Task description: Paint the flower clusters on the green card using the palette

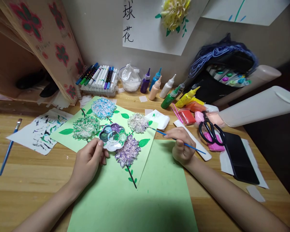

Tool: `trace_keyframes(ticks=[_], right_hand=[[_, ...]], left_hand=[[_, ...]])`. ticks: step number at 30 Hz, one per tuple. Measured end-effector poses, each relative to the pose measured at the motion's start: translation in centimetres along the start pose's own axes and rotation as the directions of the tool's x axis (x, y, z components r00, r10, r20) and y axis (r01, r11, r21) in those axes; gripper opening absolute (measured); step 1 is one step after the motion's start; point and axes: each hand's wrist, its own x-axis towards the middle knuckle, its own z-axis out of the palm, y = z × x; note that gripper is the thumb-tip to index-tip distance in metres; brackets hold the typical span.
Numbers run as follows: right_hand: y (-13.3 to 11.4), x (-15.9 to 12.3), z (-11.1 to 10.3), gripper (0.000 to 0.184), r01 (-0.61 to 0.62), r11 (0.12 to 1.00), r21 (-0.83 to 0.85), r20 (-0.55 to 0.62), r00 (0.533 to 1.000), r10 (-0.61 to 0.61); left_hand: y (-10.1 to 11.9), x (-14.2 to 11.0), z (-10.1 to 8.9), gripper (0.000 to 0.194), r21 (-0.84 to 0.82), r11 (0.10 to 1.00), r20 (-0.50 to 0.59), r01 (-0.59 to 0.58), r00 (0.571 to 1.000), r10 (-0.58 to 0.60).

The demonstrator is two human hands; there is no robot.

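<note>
My left hand [90, 158] pinches the edge of a small flower-shaped paint palette [113, 145], whose wells hold green, dark and purple paint. Between the fingers of my right hand [182, 145] is a thin blue paintbrush [189, 146], its tip beside the pale flower head [137, 123]. The palette hovers over a light green sheet [145, 156] bearing blue [103, 108], green [86, 127] and purple [128, 151] textured flower heads, with painted leaves and dark stems. Part of the purple flower is hidden by the palette. A second green sheet [135, 209] lies underneath.
Paint bottles [168, 88], a marker box [101, 80] and a bowl of tissue [130, 77] line the wall. Scissors [210, 132], clay packets [186, 116] and a black phone [240, 158] sit right. Left are a stained paper [44, 132] and another brush [9, 149].
</note>
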Motion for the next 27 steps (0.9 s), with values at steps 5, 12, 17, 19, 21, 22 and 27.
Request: trace_keyframes(ticks=[5, 12, 17, 19, 21, 22, 27], right_hand=[[0.07, -0.03, 0.02, 0.029, -0.054, 0.999, 0.002, 0.053, 0.997, 0.054], [-0.06, 0.23, 0.11, 0.030, -0.102, 0.995, 0.007, 0.018, 0.995, 0.101], [-0.07, 0.26, 0.12, 0.031, -0.102, 0.995, 0.016, -0.084, 0.991, 0.103], [-0.06, 0.22, 0.10, 0.031, -0.099, 0.995, 0.016, -0.052, 0.994, 0.099], [-0.06, 0.19, 0.09, 0.031, -0.112, 0.994, 0.012, -0.014, 0.994, 0.112], [-0.06, 0.18, 0.08, 0.032, -0.117, 0.993, 0.011, -0.025, 0.993, 0.118], [-0.07, 0.18, 0.11, 0.032, -0.108, 0.994, 0.029, -0.055, 0.992, 0.110]], left_hand=[[0.08, -0.08, -0.03, 0.029, 0.007, 1.000, -0.002, 0.002, 1.000, -0.002], [0.10, -0.05, -0.04, 0.029, -0.003, 1.000, -0.002, 0.000, 1.000, 0.000], [0.09, -0.04, -0.13, 0.031, -0.004, 1.000, -0.003, 0.000, 1.000, 0.000], [0.04, -0.05, -0.13, 0.030, -0.004, 1.000, 0.004, 0.009, 1.000, -0.009], [0.00, -0.07, -0.11, 0.030, -0.002, 1.000, 0.003, 0.009, 1.000, -0.009], [-0.02, -0.07, -0.09, 0.031, -0.001, 1.000, 0.001, 0.007, 1.000, -0.007], [-0.03, -0.08, -0.08, 0.031, 0.000, 1.000, 0.001, 0.008, 1.000, -0.008]])
